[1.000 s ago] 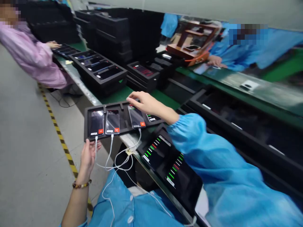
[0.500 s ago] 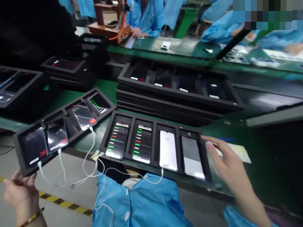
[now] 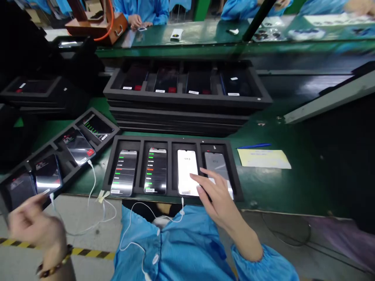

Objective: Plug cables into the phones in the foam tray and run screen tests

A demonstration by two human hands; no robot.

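A black foam tray point(image 3: 172, 141) at the front edge of the bench holds several phones. Two dark phones point(image 3: 124, 173) show lists in green, white and red. Beside them lies a white-screened phone point(image 3: 184, 164) with a white cable point(image 3: 182, 203) at its lower end. My right hand point(image 3: 218, 197) has its fingers apart, index fingertip at the white screen, partly covering a grey-screened phone point(image 3: 215, 162). My left hand point(image 3: 35, 224) is blurred at the lower end of the leftmost phone point(image 3: 22, 189) in a slanted tray point(image 3: 70, 158); its grip is unclear.
Behind stands a stack of black trays point(image 3: 181, 99) with phones on top. A yellow paper slip point(image 3: 263, 159) and a blue pen point(image 3: 254, 146) lie to the right. More trays point(image 3: 35, 93) are stacked at left. Co-workers in blue sit across the bench point(image 3: 202, 37).
My right hand has left the tray's right end and moved left over the white-screened phone. My left hand has risen from the slanted tray's corner to the leftmost phone's lower end. The view has shifted.
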